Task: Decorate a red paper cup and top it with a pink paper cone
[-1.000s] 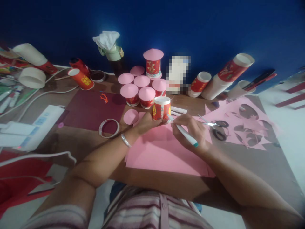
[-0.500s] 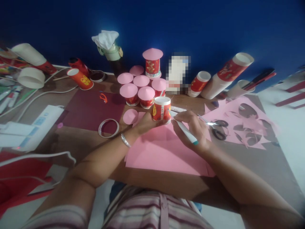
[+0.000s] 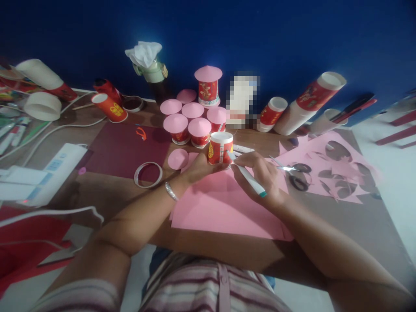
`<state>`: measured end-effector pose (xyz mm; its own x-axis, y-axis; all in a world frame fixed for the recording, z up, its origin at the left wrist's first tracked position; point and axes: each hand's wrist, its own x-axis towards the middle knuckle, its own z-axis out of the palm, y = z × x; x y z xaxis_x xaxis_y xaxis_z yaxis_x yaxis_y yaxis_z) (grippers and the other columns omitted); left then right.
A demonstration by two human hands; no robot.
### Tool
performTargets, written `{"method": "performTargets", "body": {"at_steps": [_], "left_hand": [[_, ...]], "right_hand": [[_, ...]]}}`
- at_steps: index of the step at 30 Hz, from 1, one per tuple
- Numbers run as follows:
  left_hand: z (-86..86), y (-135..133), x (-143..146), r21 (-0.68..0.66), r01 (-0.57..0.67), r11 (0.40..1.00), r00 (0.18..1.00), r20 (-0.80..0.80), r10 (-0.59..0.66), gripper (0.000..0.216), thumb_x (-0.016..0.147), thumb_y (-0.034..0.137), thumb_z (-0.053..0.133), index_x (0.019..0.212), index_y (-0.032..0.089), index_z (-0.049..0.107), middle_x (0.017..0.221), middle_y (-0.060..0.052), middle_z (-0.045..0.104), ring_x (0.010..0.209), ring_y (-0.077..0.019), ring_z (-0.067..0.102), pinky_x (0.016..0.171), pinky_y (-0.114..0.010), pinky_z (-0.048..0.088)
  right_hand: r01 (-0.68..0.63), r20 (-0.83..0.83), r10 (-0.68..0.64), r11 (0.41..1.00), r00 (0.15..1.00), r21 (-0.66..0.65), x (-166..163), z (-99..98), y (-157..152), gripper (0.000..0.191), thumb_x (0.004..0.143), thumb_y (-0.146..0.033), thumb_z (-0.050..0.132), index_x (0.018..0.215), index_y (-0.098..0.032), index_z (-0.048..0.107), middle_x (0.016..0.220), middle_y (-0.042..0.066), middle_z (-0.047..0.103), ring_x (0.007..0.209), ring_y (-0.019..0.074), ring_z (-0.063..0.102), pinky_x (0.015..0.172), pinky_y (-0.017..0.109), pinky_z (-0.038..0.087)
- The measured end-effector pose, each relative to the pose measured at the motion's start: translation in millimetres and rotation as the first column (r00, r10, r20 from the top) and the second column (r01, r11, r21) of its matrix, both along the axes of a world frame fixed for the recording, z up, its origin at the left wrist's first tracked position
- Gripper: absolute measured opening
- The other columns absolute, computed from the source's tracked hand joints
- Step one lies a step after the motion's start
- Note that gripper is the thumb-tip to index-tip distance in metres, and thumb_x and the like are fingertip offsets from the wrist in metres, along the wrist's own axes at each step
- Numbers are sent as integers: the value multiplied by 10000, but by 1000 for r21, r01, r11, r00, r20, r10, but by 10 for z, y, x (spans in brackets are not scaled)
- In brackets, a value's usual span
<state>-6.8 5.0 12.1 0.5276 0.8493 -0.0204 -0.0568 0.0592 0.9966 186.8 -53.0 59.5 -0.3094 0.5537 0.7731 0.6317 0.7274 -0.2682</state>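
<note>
My left hand (image 3: pixel 199 168) grips a red paper cup (image 3: pixel 216 151) low on its side, above the pink paper sheets (image 3: pixel 224 208). The cup has a white rim and a pale vertical strip down the front. In my right hand (image 3: pixel 261 173) is a white marker pen (image 3: pixel 250 180) with a green end, its tip against or very close to the cup's right side. Just behind stand several red cups topped with pink paper cones (image 3: pixel 199 127). One taller coned cup (image 3: pixel 208 86) rises at the back. A loose pink cone (image 3: pixel 178 159) lies left of my left hand.
Scissors (image 3: pixel 299 177) rest on cut pink paper scraps (image 3: pixel 338 151) at the right. A tape roll (image 3: pixel 148 174) and orange clippers (image 3: pixel 141 133) lie left, near a dark red sheet (image 3: pixel 126 151). Red cups (image 3: pixel 109 108), a power strip (image 3: pixel 52 173) and cables line the left side.
The marker's tip has moved slightly down and left along the cup's side, and my right hand has shifted with it. My left hand and the cup stay in place.
</note>
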Motion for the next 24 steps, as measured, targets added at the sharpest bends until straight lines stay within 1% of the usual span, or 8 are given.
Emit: {"method": "performTargets", "body": {"at_steps": [4, 9, 13, 18, 21, 24], "left_hand": [[-24, 7, -7, 15, -3, 1000, 1000, 28, 3, 580, 762, 493, 847, 1223, 228, 615, 1190, -81, 709, 1162, -289, 659, 1012, -456, 546], [-37, 11, -16, 7, -13, 1000, 1000, 18, 13, 564, 767, 436, 852, 1222, 218, 600, 1162, -70, 702, 1130, -262, 661, 991, -412, 541], [-43, 10, -23, 0, -12, 1000, 1000, 6, 12, 566, 774, 440, 844, 1227, 198, 607, 1136, -74, 704, 1120, -263, 663, 998, -418, 536], [-39, 8, -20, 12, -21, 1000, 1000, -8, 22, 585, 765, 485, 845, 1230, 221, 608, 1166, -80, 709, 1144, -286, 663, 1007, -451, 542], [-17, 6, -12, 10, -24, 1000, 1000, -7, 24, 602, 755, 492, 852, 1239, 228, 609, 1213, -83, 707, 1197, -300, 651, 1037, -460, 535], [15, 1, 2, 10, -11, 1000, 1000, 3, 11, 583, 770, 508, 834, 1225, 213, 618, 1221, -86, 706, 1209, -300, 649, 1052, -460, 535]], "right_hand": [[-10, 11, 10, 1000, 1000, 1, -17, -5, -6, 147, 931, -120, 635, 1026, -221, 586, 815, 23, 718, 704, 171, 718, 568, 279, 566], [-20, 19, 20, 1000, 1000, 8, -30, -3, -10, 141, 919, -109, 643, 993, -211, 580, 805, 30, 714, 671, 160, 697, 561, 272, 551], [-23, 8, 23, 999, 1000, 38, -35, -39, 1, 171, 908, -89, 634, 1004, -210, 560, 777, 16, 697, 640, 149, 670, 549, 262, 531], [-30, 9, 30, 999, 1000, 34, -31, -32, -8, 180, 909, -87, 633, 1004, -220, 557, 778, 2, 694, 628, 141, 674, 549, 259, 549], [9, 3, -9, 999, 1000, 50, -20, 9, -27, 193, 905, -79, 646, 1007, -224, 572, 788, 12, 705, 657, 155, 700, 566, 266, 569], [44, 10, -45, 998, 999, 35, 1, 34, -41, 214, 907, -89, 655, 1043, -239, 586, 825, 19, 724, 700, 171, 720, 585, 281, 581]]}}
